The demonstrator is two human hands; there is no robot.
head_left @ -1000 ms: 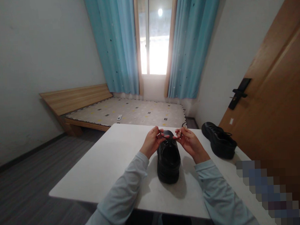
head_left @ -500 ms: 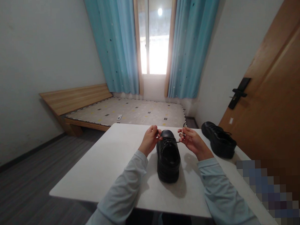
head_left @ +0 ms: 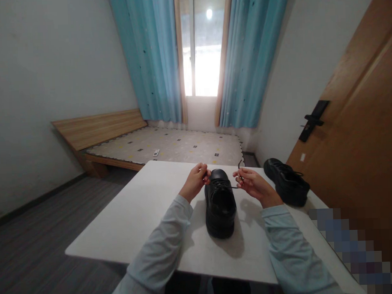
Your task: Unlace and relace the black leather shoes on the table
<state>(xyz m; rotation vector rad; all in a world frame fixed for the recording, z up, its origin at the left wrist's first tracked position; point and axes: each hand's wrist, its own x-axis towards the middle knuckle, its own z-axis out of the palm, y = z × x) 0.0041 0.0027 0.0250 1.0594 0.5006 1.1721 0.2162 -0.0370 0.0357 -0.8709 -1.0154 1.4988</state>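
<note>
Head view: central shoe point(head_left: 221, 206) points lengthwise toward window point(head_left: 208, 73); left hand point(head_left: 196, 180) and right hand point(head_left: 253, 185) pinch its lace point(head_left: 232, 187).

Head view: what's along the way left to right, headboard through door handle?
Wooden headboard → small white remote → left grip → centre black shoe → right grip → other black shoe → door handle.

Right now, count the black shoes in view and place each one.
2. The first shoe stands on the white table, straight ahead of the person; the second shoe is farther right, near the wooden door. No others show.
</note>
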